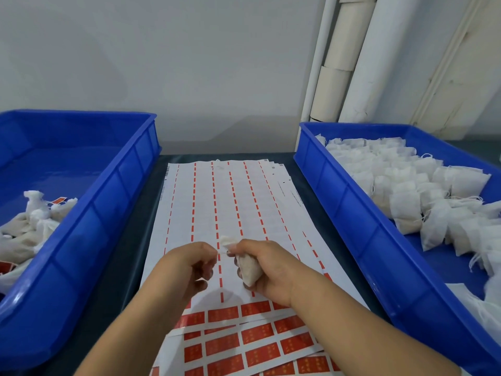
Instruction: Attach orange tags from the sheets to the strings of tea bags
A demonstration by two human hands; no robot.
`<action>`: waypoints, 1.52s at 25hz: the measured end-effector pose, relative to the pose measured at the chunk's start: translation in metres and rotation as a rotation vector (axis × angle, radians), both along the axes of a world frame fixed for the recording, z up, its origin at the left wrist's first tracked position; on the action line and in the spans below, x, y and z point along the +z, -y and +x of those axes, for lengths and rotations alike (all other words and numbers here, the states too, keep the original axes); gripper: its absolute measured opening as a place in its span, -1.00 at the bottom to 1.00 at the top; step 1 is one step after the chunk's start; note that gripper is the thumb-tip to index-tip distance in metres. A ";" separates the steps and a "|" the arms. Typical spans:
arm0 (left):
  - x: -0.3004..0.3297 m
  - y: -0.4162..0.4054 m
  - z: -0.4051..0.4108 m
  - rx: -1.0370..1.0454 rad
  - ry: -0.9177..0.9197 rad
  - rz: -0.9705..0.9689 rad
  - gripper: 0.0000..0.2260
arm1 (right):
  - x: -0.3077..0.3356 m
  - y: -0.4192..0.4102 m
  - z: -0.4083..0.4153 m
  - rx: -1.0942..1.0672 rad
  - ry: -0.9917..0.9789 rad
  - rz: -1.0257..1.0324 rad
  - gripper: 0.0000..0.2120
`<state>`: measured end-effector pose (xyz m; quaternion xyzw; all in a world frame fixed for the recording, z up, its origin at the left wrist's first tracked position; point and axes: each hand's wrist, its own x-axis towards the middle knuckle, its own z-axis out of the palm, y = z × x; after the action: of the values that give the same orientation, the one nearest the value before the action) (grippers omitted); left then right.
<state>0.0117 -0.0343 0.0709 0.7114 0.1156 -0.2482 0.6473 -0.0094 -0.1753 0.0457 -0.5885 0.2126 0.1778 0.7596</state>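
The right hand (267, 264) grips a plump white tea bag (248, 270); at nine o'clock, the left hand (189, 264) pinches its string (222, 253).

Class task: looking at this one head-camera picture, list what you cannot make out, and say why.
- Print on the orange tags: too small, blurred.
- What the left hand pinches: too thin to see.
- Tea bag in the right hand: partly covered by fingers.
- Left blue tray: cut off by the frame edge.

The right hand (267, 263) holds a white tea bag (248, 270) in its grip above the tag sheets (230, 202). Just left of that grip, the left hand (189, 267) pinches the bag's string (221, 253). Blue trays flank both grips: tagged bags left (81, 213), untagged right (352, 213).
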 end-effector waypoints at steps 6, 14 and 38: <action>-0.001 -0.022 0.005 0.164 -0.045 -0.498 -0.96 | 0.003 0.003 -0.004 0.192 0.068 0.130 -0.91; 0.002 -0.023 0.009 0.078 0.076 -0.399 -0.69 | 0.001 0.006 -0.004 0.414 0.277 0.233 -0.80; -0.072 -0.021 -0.026 -0.553 0.473 1.210 -0.16 | -0.022 0.023 -0.009 0.079 0.090 0.054 -0.84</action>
<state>-0.0146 -0.0132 -0.0012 0.9845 -0.0955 -0.1346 0.0593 -0.0187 -0.1984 0.0240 -0.5829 0.1499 0.1866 0.7765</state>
